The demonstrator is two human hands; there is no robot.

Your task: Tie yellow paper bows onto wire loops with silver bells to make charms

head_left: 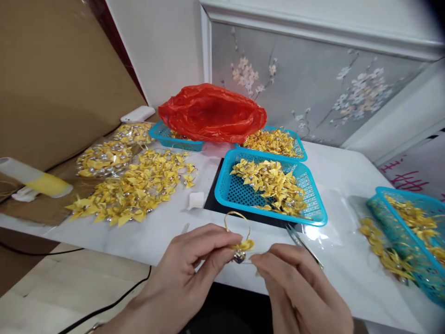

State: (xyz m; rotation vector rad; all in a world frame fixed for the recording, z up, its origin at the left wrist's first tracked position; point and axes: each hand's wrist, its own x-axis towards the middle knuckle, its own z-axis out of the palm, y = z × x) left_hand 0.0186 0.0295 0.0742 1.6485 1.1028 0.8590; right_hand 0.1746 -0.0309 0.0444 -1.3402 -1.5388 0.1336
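My left hand (184, 269) pinches a small yellow ribbon bow (242, 244) with a gold loop and a silver bell, just above the near edge of the white table (333, 195). My right hand (295, 287) is closed beside it, fingertips pinched at the bell; a thin clear strand seems to run between the hands. Metal tweezers (301, 242) lie on the table just beyond my right hand. A blue basket (271, 190) of the same yellow bows stands right behind the hands.
A loose heap of yellow bows (135, 190) covers the table's left. A red plastic bag (212, 113) sits on further blue baskets at the back. Another blue basket (410, 232) with bows stands at the right edge. A glue gun (34, 181) lies at the left.
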